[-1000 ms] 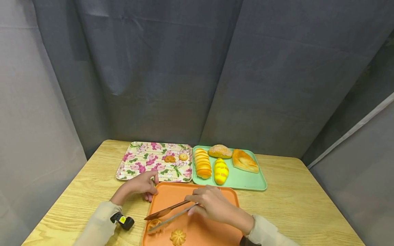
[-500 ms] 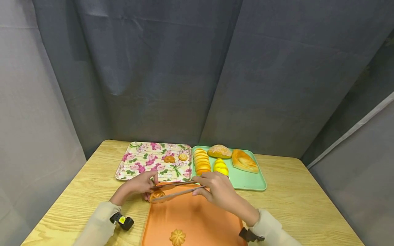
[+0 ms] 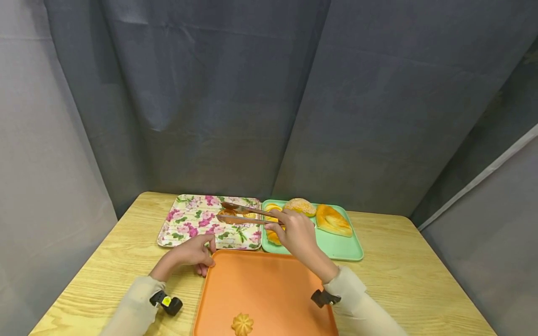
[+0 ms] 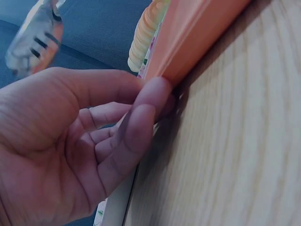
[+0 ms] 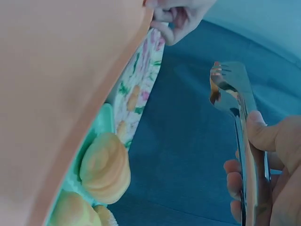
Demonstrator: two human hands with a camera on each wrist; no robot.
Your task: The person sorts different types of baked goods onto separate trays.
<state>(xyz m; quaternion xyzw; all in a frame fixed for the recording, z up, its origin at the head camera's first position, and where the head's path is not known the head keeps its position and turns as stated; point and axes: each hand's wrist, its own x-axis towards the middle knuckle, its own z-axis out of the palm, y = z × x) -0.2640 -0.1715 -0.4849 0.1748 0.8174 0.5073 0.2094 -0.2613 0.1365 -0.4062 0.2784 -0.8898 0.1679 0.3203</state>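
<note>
My right hand grips metal tongs and holds them over the floral tray. A small orange cookie shows between the tong tips, which are also visible in the right wrist view as tongs. My left hand holds the far left corner of the orange tray, thumb on the rim and fingers curled against its edge. One flower-shaped cookie lies on the near part of the orange tray.
A green tray beside the floral tray carries a sesame bun, a glazed loaf and a ridged loaf partly hidden by my right hand. Another small cookie lies on the floral tray. Grey curtains close off the wooden table.
The right hand lifted a cookie from the orange tray with the tongs and carried it away from me, over to the floral tray. The left hand stayed at the tray corner.
</note>
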